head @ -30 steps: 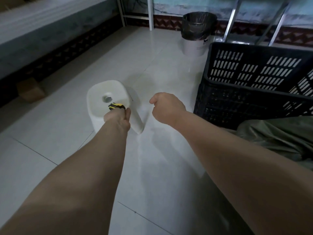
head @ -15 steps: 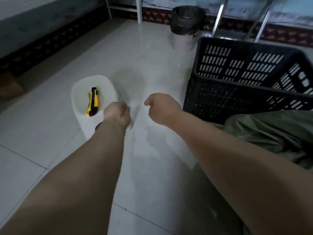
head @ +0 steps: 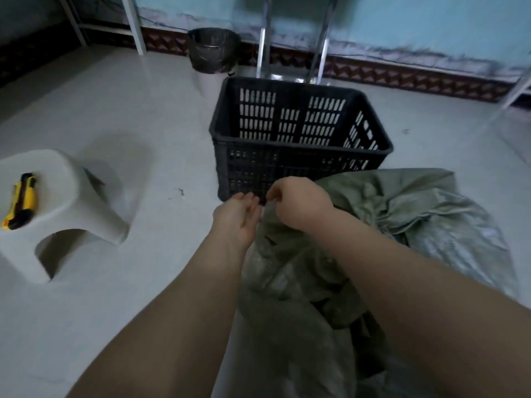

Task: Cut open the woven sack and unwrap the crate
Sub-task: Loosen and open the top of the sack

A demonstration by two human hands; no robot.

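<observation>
A black slotted plastic crate (head: pixel 298 145) stands bare on the tiled floor ahead of me. The grey-green woven sack (head: pixel 408 219) lies crumpled on the floor in front of it and to my right. My right hand (head: pixel 298 203) pinches an edge of the sack near the crate's front left corner. My left hand (head: pixel 238 216) is beside it, palm up, fingers apart, touching or nearly touching the same edge. A yellow and black utility knife (head: pixel 21 201) rests on a white plastic stool (head: pixel 69 193) at the left.
A bin lined with a black bag (head: pixel 214 50) stands by the far wall. Metal legs (head: pixel 293 38) rise behind the crate, white frame legs (head: pixel 132 21) at the back left. Open tiled floor (head: pixel 129 99) lies between stool and crate.
My left hand let go of the knife on the stool, then both hands swung right to the sack. My right hand took hold of the sack's edge. The view turned right.
</observation>
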